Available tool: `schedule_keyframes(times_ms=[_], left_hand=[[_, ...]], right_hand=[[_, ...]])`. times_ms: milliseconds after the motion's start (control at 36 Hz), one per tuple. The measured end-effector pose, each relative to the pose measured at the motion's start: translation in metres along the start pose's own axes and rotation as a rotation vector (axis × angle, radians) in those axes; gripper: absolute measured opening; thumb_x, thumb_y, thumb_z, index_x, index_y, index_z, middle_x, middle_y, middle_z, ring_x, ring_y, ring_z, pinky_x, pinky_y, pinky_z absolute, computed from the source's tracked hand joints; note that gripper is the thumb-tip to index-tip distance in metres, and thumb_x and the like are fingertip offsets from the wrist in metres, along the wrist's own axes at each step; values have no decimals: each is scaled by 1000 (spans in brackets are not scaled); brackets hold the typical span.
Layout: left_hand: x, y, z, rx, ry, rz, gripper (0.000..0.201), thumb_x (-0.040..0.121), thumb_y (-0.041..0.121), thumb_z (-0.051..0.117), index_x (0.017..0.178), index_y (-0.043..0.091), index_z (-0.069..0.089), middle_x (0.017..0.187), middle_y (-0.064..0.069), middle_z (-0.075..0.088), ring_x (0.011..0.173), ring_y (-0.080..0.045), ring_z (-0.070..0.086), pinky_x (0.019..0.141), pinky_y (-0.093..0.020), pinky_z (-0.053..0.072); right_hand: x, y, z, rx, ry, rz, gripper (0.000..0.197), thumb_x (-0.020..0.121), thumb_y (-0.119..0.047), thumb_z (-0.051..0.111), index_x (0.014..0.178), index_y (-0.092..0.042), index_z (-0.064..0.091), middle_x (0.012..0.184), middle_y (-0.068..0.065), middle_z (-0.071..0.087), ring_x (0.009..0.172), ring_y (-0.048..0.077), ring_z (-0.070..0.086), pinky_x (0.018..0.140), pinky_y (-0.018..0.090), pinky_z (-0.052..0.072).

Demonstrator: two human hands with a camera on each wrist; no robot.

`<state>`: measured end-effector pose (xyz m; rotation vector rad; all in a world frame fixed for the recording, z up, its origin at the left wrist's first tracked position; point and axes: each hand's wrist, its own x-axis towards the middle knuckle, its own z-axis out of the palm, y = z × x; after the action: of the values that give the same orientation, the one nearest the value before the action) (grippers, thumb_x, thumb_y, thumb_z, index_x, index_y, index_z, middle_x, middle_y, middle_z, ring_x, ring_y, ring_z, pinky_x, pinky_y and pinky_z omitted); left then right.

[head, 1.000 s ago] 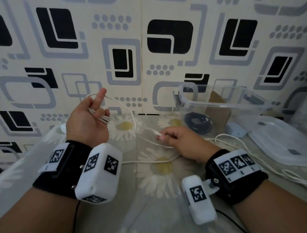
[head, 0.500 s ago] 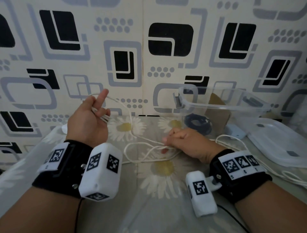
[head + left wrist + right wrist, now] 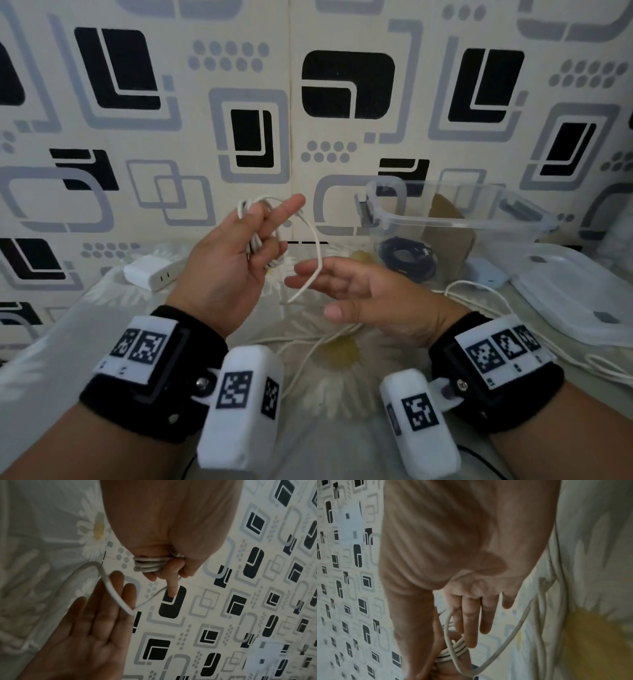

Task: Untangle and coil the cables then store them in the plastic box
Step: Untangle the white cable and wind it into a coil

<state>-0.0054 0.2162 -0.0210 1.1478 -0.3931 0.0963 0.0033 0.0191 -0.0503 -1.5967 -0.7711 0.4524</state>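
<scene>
My right hand [image 3: 363,298] has lifted off the table, fingers spread under the white cable [image 3: 317,263]; left hand [image 3: 236,260] clamps the coil, so I'd feed each wrap snugly.

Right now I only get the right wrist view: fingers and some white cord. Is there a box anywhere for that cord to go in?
Observer: Yes. The head view shows a clear plastic box standing open at the back of the table, to the right of the left hand that grips the white cable.
Visitor: Is anything in it already?
Observer: A dark coiled cable shows through its wall and appears to lie on its bottom.
Visitor: And where is the cover?
Observer: The lid lies flat on the table, just right of the box.
</scene>
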Motion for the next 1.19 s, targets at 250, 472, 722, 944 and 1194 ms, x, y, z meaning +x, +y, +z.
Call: schedule_keyframes(times_ms=[250, 472, 722, 944, 1194], left_hand=[[1, -9, -1, 37, 15, -108, 23, 102, 22, 36, 85, 17, 51, 94, -5, 74, 36, -3, 31, 76, -26, 42], [-2, -18, 1, 302, 64, -58, 21, 102, 25, 42, 92, 16, 58, 83, -1, 72, 65, -22, 32, 59, -20, 39], [5, -20, -5, 323, 143, -104, 25, 102, 21, 43, 80, 15, 53, 54, 9, 33, 49, -7, 31, 68, -25, 35], [-7, -15, 2, 205, -223, -289, 16, 78, 25, 51, 67, 14, 52, 47, 4, 21, 35, -9, 18, 66, -28, 46], [0, -10, -14, -399, -601, -468, 18, 88, 26, 55, 74, 14, 55, 51, 8, 26, 38, -11, 24, 74, -27, 50]], right_hand=[[4, 3, -5, 382, 320, -86, 24, 92, -31, 51, 90, -8, 55, 77, 10, 59, 85, 29, 68, 88, 39, 54], [-3, 3, 1, 187, -36, -32, 51, 75, -49, 74, 111, -14, 69, 120, 7, 64, 122, 26, 55, 112, 41, 36], [-4, -5, -9, 561, 152, -175, 20, 90, -28, 53, 80, -11, 55, 63, 8, 61, 80, 30, 69, 92, 43, 51], [1, -8, -16, 520, 563, -161, 28, 103, -27, 35, 93, -11, 56, 51, -5, 24, 37, 6, 23, 42, 22, 40], [6, 8, -7, 28, 636, 107, 23, 97, -26, 54, 80, -14, 63, 54, -4, 31, 43, 9, 27, 43, 24, 32]])
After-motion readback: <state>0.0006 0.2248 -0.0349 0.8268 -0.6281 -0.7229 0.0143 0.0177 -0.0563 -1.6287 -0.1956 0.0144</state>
